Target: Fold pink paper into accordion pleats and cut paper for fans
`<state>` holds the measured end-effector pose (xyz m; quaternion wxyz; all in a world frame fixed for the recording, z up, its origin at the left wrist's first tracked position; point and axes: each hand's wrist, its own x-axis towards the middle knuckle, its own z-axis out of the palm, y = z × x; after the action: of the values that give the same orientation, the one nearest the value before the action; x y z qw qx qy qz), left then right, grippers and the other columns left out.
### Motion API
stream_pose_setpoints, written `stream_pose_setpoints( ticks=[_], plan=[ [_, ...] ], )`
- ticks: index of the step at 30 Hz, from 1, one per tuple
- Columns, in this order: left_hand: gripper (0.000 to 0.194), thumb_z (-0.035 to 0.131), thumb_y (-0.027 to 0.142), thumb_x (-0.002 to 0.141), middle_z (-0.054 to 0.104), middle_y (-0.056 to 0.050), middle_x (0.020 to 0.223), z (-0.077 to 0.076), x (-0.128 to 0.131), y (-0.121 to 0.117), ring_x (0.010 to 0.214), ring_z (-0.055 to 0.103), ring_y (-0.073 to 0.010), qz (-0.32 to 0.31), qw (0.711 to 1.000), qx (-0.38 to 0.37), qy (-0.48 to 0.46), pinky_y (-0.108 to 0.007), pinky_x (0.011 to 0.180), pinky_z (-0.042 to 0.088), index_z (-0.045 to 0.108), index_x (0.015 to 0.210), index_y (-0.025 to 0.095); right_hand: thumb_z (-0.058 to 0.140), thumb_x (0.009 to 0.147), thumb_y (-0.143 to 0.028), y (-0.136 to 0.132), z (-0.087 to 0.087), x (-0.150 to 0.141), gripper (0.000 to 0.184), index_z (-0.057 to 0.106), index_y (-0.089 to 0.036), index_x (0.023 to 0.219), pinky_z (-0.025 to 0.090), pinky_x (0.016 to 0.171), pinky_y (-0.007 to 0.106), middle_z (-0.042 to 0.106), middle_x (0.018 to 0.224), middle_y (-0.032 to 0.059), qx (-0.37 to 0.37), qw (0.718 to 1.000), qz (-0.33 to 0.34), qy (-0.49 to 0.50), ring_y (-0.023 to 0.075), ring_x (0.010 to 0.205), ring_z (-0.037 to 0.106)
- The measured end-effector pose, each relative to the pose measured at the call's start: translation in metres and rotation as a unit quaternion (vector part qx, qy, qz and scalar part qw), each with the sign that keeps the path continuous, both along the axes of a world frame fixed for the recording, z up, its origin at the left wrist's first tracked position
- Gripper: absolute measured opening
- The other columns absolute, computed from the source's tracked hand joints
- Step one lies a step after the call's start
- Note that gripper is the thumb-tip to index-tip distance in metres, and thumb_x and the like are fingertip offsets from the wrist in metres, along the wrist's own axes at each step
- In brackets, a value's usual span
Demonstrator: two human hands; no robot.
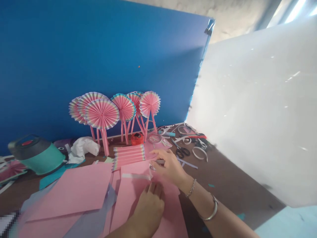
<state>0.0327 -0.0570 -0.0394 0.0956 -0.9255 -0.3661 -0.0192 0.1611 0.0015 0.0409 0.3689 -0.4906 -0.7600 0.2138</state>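
A pink paper sheet [128,201] lies in front of me, with a whitish strip [136,176] across its upper part. Over the lower middle of this sheet rests my left hand [150,206], its fingers curled and pressed together; whatever is under them is hidden. My right hand [170,167] is closed just above and to the right, thumb and forefinger near the strip's right end. Something small and pale shows at its fingertips, too unclear to name. Behind the sheet lies a pleated pink paper piece [128,156] with rainbow edges.
Several pink pleated paper fans [101,114] on legs stand against the blue board [104,46]. Black scissors [182,151], rings and strips lie right. A teal-and-grey container [41,158] and crumpled white tissue [83,148] are left, behind stacked pink sheets [74,188]. A white panel [260,109] borders the right.
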Motion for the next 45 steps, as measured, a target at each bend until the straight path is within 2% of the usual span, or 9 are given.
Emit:
stream_pose_setpoints(
  ticks=[3,7,12,16,20,27,32,40,45],
  plan=[
    [0.037,0.052,0.014,0.081,0.060,-0.017,0.118,0.000,-0.001,-0.001,0.101,0.057,-0.0255,0.013,1.000,-0.004,-0.007,-0.036,0.080,0.047,0.057,0.118,0.008,0.056,0.081,-0.025,0.001,-0.002,0.000,0.019,0.062,-0.019,0.098,0.037,0.090,0.038,0.071,0.067,0.0003,0.008,1.000,0.004,-0.007,0.0174,0.074,0.064],
    [0.048,0.049,0.012,0.083,0.055,-0.020,0.125,-0.003,-0.003,-0.002,0.117,0.049,-0.0276,0.028,0.999,0.014,-0.027,-0.035,0.087,0.044,0.046,0.129,0.004,0.057,0.081,-0.026,0.002,-0.005,0.001,0.018,0.064,-0.018,0.096,0.037,0.091,0.039,0.072,0.072,0.0011,0.016,1.000,0.009,-0.012,0.0178,0.077,0.063],
    [0.042,0.048,0.014,0.083,0.060,-0.017,0.120,-0.010,-0.002,-0.001,0.122,0.045,-0.0280,0.020,1.000,0.010,-0.004,-0.040,0.094,0.040,0.052,0.125,0.007,0.056,0.081,-0.024,0.002,-0.008,0.002,0.017,0.063,-0.019,0.096,0.037,0.090,0.038,0.072,0.071,0.0004,0.030,0.999,0.012,-0.021,0.0171,0.075,0.063],
    [0.044,0.049,0.010,0.082,0.065,-0.016,0.110,-0.003,0.002,-0.005,0.114,0.051,-0.0282,0.085,0.996,-0.015,0.002,-0.039,0.083,0.046,0.053,0.125,0.012,0.057,0.080,-0.021,0.002,-0.009,0.002,0.017,0.063,-0.019,0.096,0.036,0.090,0.039,0.072,0.073,0.0005,0.034,0.999,0.019,-0.023,0.0168,0.074,0.064],
    [0.044,0.051,0.008,0.080,0.061,-0.017,0.118,0.009,0.004,-0.009,0.101,0.057,-0.0291,0.142,0.989,-0.042,-0.011,-0.035,0.066,0.049,0.055,0.122,0.018,0.058,0.080,-0.021,0.002,-0.009,0.001,0.019,0.063,-0.019,0.099,0.036,0.089,0.039,0.073,0.077,0.0018,0.034,0.999,0.027,-0.028,0.0165,0.072,0.065],
    [0.042,0.050,0.006,0.077,0.062,-0.012,0.105,0.007,0.002,-0.004,0.090,0.056,-0.0239,0.106,0.992,-0.061,-0.039,-0.029,0.060,0.047,0.055,0.117,0.019,0.059,0.079,-0.023,-0.001,-0.014,-0.005,0.021,0.063,-0.020,0.099,0.036,0.083,0.034,0.070,0.073,0.0009,0.064,0.996,0.042,-0.053,0.0162,0.073,0.064],
    [0.048,0.046,0.005,0.078,0.061,-0.011,0.109,0.008,0.004,-0.004,0.090,0.056,-0.0240,0.113,0.989,-0.094,-0.033,-0.030,0.060,0.048,0.049,0.123,0.022,0.057,0.080,-0.024,-0.002,-0.016,-0.007,0.021,0.063,-0.019,0.100,0.036,0.082,0.033,0.068,0.069,0.0004,0.105,0.992,0.061,-0.029,0.0148,0.069,0.062],
    [0.053,0.043,0.004,0.077,0.056,-0.014,0.120,0.003,0.002,-0.003,0.106,0.053,-0.0274,0.110,0.987,-0.115,-0.028,-0.033,0.068,0.051,0.046,0.127,0.020,0.057,0.080,-0.024,-0.006,-0.009,-0.010,0.021,0.064,-0.021,0.100,0.044,0.079,0.031,0.066,0.074,0.0016,0.034,0.999,0.039,0.013,0.0172,0.080,0.061],
    [0.055,0.042,0.002,0.076,0.056,-0.012,0.123,-0.005,0.002,-0.002,0.109,0.053,-0.0278,0.109,0.988,-0.106,-0.041,-0.034,0.071,0.052,0.045,0.128,0.020,0.059,0.081,-0.026,-0.007,-0.011,-0.012,0.021,0.065,-0.023,0.101,0.046,0.079,0.032,0.064,0.077,0.0022,0.038,0.998,0.033,0.035,0.0176,0.082,0.059]
  ],
)
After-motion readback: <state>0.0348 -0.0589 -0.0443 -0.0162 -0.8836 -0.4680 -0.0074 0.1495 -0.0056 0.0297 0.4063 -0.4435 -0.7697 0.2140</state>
